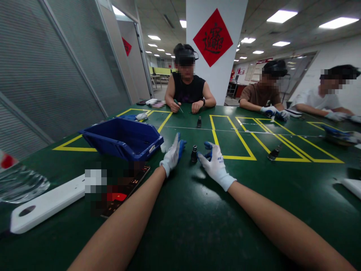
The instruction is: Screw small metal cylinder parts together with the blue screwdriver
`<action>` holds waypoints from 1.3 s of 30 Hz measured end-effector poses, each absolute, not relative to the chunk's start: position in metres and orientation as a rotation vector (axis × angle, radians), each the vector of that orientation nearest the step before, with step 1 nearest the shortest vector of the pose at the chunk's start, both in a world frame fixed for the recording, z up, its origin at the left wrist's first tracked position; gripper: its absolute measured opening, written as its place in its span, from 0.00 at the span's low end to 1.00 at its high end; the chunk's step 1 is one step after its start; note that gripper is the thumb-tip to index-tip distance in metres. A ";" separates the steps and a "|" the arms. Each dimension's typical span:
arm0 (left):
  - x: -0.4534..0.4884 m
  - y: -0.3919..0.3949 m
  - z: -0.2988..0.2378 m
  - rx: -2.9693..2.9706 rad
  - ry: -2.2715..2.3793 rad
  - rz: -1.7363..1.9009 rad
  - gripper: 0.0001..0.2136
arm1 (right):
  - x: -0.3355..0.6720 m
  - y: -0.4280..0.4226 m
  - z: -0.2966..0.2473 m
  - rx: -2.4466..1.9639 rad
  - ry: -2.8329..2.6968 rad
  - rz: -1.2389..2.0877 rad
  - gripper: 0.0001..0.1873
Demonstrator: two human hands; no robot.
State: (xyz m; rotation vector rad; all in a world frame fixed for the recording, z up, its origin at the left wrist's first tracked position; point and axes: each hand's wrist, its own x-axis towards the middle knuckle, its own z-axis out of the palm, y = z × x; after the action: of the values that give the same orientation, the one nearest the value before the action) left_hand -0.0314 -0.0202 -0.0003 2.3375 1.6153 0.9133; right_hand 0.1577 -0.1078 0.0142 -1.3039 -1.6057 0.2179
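A small black bottle-shaped piece with a shiny narrow neck (pixel 194 154) stands upright on the green table (pixel 180 226) between my hands. My left hand (pixel 172 155), in a white glove with blue palm and fingertips, is held on edge to its left, fingers stretched out and holding nothing. To the right of the piece is my right hand (pixel 214 162), gloved the same way. Its fingers are bent and apart, with the thumb tip close to the piece; whether they touch I cannot tell. Nothing shows in its grasp.
A blue bin (pixel 121 139) sits left of my hands. Nearer are a phone (pixel 138 180), a white flat bar (pixel 53 201) and a clear bottle (pixel 22 182). Similar black pieces stand ahead (pixel 199 122) and lie tilted right (pixel 274 153). Across the table a person (pixel 187 88) holds a screwdriver (pixel 178 104).
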 end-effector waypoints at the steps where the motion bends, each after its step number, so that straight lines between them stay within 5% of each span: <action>1: -0.030 -0.022 0.000 2.392 1.571 0.826 0.25 | 0.158 -0.098 0.011 -1.291 -1.654 0.243 0.31; 7: -0.007 -0.013 0.001 2.294 1.855 0.666 0.28 | 0.146 -0.029 -0.005 -1.379 -1.933 0.214 0.21; 22: 0.020 0.089 -0.012 2.368 2.011 0.439 0.36 | 0.170 0.134 -0.002 -1.929 -1.814 -0.032 0.27; 39: 0.028 0.127 -0.022 2.307 1.938 0.534 0.37 | 0.178 0.223 -0.021 -1.705 -1.766 0.029 0.33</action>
State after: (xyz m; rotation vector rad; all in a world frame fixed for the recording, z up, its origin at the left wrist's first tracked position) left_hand 0.0277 0.1266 -0.0217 2.3067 1.9376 0.5342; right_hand 0.1785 0.2229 -0.0213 -1.7051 -1.7658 0.0292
